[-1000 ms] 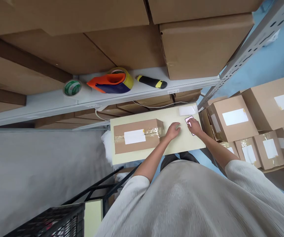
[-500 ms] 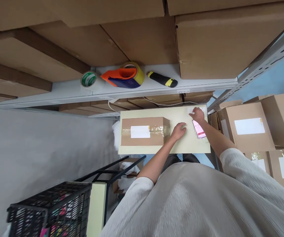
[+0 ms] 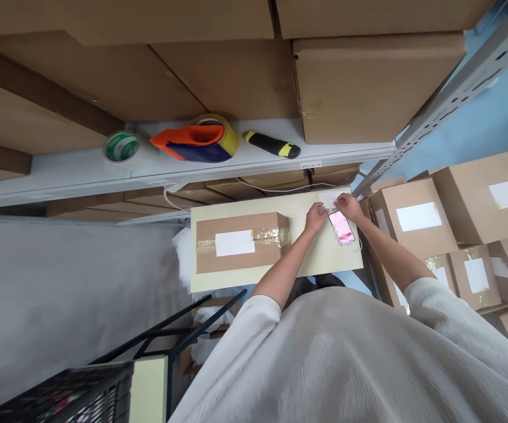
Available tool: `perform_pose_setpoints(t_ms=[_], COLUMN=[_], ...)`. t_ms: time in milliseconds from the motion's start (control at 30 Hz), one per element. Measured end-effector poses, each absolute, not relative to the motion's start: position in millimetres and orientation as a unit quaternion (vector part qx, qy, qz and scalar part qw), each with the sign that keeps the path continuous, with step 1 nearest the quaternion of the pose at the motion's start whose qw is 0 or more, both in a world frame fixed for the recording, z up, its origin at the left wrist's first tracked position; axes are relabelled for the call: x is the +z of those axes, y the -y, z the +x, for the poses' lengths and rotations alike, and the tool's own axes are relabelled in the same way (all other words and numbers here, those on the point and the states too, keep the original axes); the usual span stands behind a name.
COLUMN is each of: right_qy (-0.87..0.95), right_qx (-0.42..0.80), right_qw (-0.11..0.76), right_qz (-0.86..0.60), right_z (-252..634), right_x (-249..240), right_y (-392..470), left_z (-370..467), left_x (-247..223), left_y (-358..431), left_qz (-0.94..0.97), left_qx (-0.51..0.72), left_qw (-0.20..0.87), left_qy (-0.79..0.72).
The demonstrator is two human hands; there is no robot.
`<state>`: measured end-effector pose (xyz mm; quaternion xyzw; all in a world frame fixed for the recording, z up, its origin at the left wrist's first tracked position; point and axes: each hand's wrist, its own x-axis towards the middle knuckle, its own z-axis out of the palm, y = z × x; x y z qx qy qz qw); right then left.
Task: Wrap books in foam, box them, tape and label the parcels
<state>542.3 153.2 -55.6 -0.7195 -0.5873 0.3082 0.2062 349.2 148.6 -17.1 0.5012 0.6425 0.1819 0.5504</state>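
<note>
On the pale tabletop point(image 3: 298, 258), my left hand point(image 3: 316, 217) and my right hand point(image 3: 349, 207) are close together near the far right corner. Fingers on both hands are bent and pinched. Between the fingertips is something small and whitish, too small to name. A white, sheet-like piece point(image 3: 327, 196) lies just beyond them. Below my fingers rests a phone point(image 3: 341, 228) with a lit pink screen, and a thin white cable curves by its right side. Left of my hands sits a taped cardboard box point(image 3: 240, 264) with a white label point(image 3: 235, 243).
The shelf edge above holds a tape roll point(image 3: 122, 147), an orange and blue tape dispenser point(image 3: 192, 144) and a black and yellow utility knife point(image 3: 272, 144). Labelled boxes point(image 3: 417, 235) are stacked at right. A black crate point(image 3: 99, 393) stands lower left.
My left hand has moved forward and closed its fingers near the right hand, beside the white piece. The whole view has shifted, with shelf and table things appearing further left.
</note>
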Motion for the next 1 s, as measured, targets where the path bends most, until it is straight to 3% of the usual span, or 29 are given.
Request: perform_pose_setpoints(t_ms=[300, 500, 700, 1000], right_qy=[0.58, 0.618, 0.755, 0.756], right_qx=[0.327, 0.249, 0.16, 0.153], right_qw=[0.211, 0.114, -0.003, -0.063], right_qz=[-0.716, -0.737, -0.636, -0.633], right_z=[553.3, 557.4, 561.2, 571.4], right_x=[-27.7, -4.5, 10.3, 8.8], right_y=[-138.6, -135.3, -128.2, -126.9], left_z=[380.7, 368.9, 355.0, 331.6], left_x=[-18.1, -13.9, -10.1, 2.2], left_y=[-162.4, -165.5, -170.6, -180.8], left_qz=[0.536, 0.568, 0.574, 0.553], left_qx=[0.186, 0.172, 0.149, 0.151], left_qw=[0.531, 0.489, 0.451, 0.431], left_qy=[-0.629, -0.639, -0.667, -0.697])
